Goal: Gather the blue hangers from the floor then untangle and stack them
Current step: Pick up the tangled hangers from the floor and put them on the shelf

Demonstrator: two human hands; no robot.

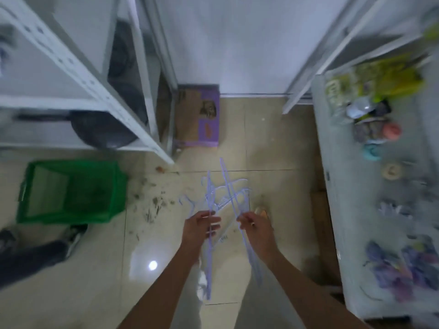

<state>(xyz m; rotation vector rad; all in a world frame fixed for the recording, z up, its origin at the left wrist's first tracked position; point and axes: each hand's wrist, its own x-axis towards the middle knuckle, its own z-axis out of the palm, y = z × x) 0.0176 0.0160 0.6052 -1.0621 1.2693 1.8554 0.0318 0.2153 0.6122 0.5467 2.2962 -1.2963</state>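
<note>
- The blue hangers (pixel 223 198) are held in the air above the floor (pixel 273 150), hooked into each other; a hard pull may bend or drop one.
- The left hand (pixel 199 227) grips one hanger, the right hand (pixel 255 225) pinches another; the tangle is between and beyond both.

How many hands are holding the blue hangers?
2. The left hand grips one part of the tangled blue hangers; the right hand grips another part. The number of hangers is unclear.
</note>
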